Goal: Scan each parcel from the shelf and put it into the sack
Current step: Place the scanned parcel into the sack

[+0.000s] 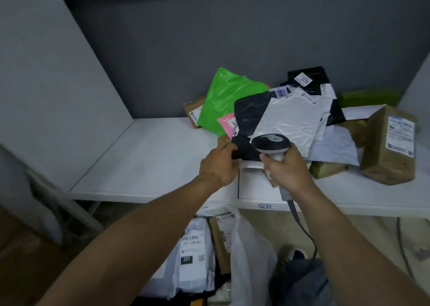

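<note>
Below the shelf (151, 161), the sack (246, 247) already seems to hold several parcels, and one white parcel (193, 247) has a label reading "231". The left hand (218, 163) grips the near corner of a black parcel (250, 119) on the shelf. The right hand (287, 168) holds the scanner (271, 143) just over it. Many remain: the green parcel (228, 96), white ones and the brown parcel (391, 147), their labels too blurred to read.

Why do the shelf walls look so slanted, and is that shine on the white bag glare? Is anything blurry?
Head view: the wide lens splays the side walls of the shelf; soft light leaves a glare sheen on the white parcel; the label on the brown box is too blurred to read, while the 231 label in the sack is legible.
</note>
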